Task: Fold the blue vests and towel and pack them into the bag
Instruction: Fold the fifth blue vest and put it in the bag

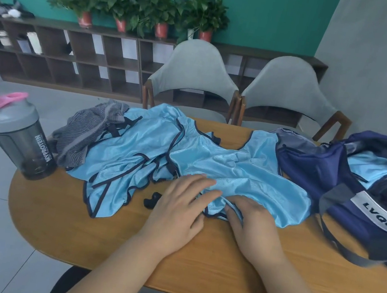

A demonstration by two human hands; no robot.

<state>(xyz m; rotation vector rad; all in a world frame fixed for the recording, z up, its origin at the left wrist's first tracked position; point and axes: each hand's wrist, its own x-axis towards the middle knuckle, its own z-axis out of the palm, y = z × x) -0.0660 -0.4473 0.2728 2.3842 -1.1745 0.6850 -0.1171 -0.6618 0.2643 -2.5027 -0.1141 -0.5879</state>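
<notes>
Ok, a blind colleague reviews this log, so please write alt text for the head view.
A person's left hand lies flat on a crumpled shiny light-blue vest with dark trim on an oval wooden table; the right hand pinches its hem. More blue vests, a grey striped towel and a dark shaker bottle sit left, an open navy duffel bag right.

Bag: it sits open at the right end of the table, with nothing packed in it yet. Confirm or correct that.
One point is wrong: the bag is not empty. The head view shows light blue fabric, apparently a folded vest, already inside it. The rest holds: the bag sits open at the right end of the table.
</notes>
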